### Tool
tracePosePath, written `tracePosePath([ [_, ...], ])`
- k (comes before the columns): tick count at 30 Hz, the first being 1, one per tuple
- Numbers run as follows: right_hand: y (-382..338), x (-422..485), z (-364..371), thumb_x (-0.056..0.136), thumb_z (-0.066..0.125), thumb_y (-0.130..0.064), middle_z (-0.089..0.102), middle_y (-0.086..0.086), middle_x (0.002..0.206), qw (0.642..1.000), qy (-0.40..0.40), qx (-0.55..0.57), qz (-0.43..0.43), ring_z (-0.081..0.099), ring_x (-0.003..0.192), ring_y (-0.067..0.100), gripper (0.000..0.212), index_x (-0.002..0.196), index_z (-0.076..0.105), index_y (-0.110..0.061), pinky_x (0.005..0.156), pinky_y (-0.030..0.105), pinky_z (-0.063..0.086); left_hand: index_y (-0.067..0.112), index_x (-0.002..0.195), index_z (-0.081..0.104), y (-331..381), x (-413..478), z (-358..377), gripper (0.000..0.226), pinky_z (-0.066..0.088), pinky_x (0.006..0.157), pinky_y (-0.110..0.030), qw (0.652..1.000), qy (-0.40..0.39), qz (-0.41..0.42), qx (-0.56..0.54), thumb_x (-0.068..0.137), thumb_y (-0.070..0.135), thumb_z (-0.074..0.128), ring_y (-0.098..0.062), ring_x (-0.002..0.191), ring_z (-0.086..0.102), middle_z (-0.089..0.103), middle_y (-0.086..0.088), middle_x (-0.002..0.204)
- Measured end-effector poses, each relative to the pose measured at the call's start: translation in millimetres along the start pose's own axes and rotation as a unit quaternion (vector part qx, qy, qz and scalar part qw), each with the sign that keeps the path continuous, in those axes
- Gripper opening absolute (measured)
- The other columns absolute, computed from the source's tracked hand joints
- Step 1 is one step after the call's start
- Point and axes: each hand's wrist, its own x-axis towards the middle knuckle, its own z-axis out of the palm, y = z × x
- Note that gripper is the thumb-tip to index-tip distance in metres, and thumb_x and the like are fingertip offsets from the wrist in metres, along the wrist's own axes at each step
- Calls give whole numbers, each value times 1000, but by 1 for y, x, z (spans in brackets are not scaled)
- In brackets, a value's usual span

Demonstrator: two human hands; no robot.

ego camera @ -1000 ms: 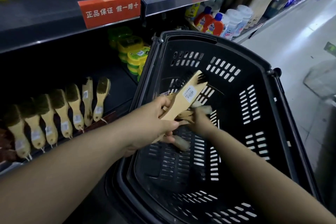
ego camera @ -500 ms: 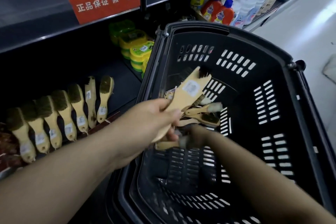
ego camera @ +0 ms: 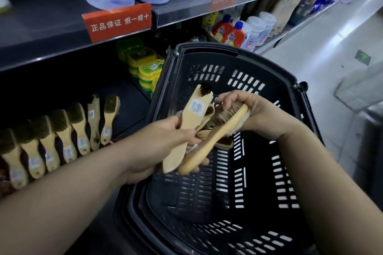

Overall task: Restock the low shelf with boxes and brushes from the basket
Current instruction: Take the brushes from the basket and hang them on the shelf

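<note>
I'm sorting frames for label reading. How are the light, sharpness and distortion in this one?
Head view: the low shelf lies in deep shadow under the shelf above; the floor is washed out by glare; wide-angle bending curves the shelf edges; the orange sign reads sharp, while the label on the brush in the left hand is blurred.

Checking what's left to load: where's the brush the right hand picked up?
In the head view it is mid-frame above the basket: the right hand holds the brush by its head, its handle against the brushes in the left hand.
</note>
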Motion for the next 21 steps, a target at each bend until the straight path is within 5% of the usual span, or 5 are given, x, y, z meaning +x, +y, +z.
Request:
tracePosePath([
  [4,5,5,14,63,76,6,60,-3,105,995,72,-39,-50,60,87,18,54,98,59,-31,73,25,54,24,123,48,-7,-1,-2,40,55,75,-44,1000,-18,-4,24,85,18,60,-29,86,69,73,-9,96],
  [7,28,17,13,71,70,8,58,1,109,983,178,-40,-30,62,91,15,68,119,48,-35,73,25,55,16,106,59,-12,0,0,28,53,59,-24,998,37,23,51,82,4,64,-11,69,66,71,2,73],
  [14,157,42,-6,81,69,-16,51,5,119,892,226,-205,333,54,110,25,56,131,43,-11,95,37,47,13,103,62,-16,6,1,23,54,69,-34,993,109,21,51,80,11,68,-22,76,67,74,-9,87],
  [17,210,39,-12,79,71,-36,50,14,132,863,215,-278,362,49,121,29,61,130,49,-8,103,37,41,19,107,63,-15,7,-6,35,56,69,-29,997,71,9,3,73,15,69,-16,83,71,74,-5,93],
  [21,248,39,-21,84,62,-28,41,14,142,816,203,-349,412,40,129,33,62,138,36,-12,107,34,34,14,107,62,-11,10,-14,44,57,56,-25,996,75,4,-53,63,14,66,-13,80,72,75,-6,92],
])
